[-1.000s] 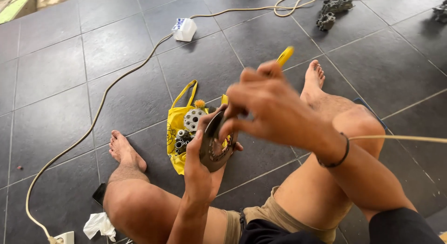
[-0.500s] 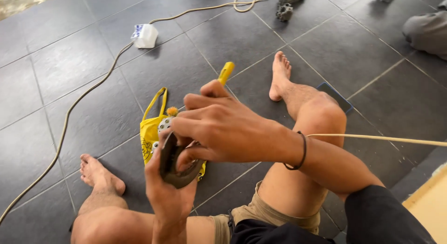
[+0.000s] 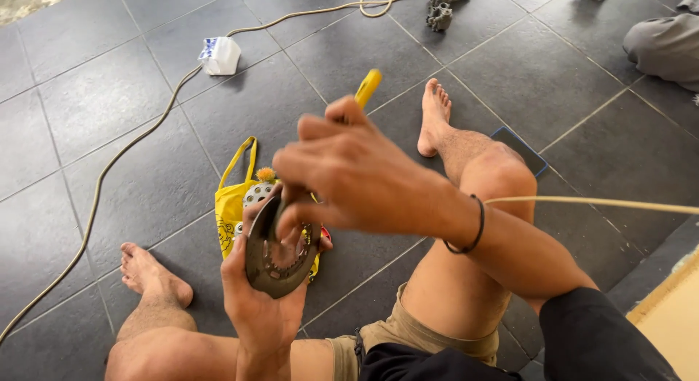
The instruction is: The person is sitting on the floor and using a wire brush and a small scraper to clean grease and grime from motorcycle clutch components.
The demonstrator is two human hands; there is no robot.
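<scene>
My left hand (image 3: 263, 302) grips a dark round metal disc (image 3: 268, 259) with a toothed centre hole, held upright over my lap. My right hand (image 3: 349, 173) is closed around a tool with a yellow handle (image 3: 368, 86) and presses it onto the disc's middle. Behind the disc, on the floor, lies a yellow cloth bag (image 3: 231, 199) with a round perforated metal part (image 3: 256, 194) and other small pieces on it. The tool's tip is hidden by my fingers.
I sit on dark grey floor tiles with bare feet (image 3: 154, 279) out. A pale cable (image 3: 109, 166) runs past a white socket box (image 3: 219, 55). Metal engine parts (image 3: 444, 6) lie at the top; a dark phone (image 3: 520, 149) lies beside my right knee.
The view has shifted, and both hands with the disc and tool have stayed together, turning slightly as the right hand works on the disc.
</scene>
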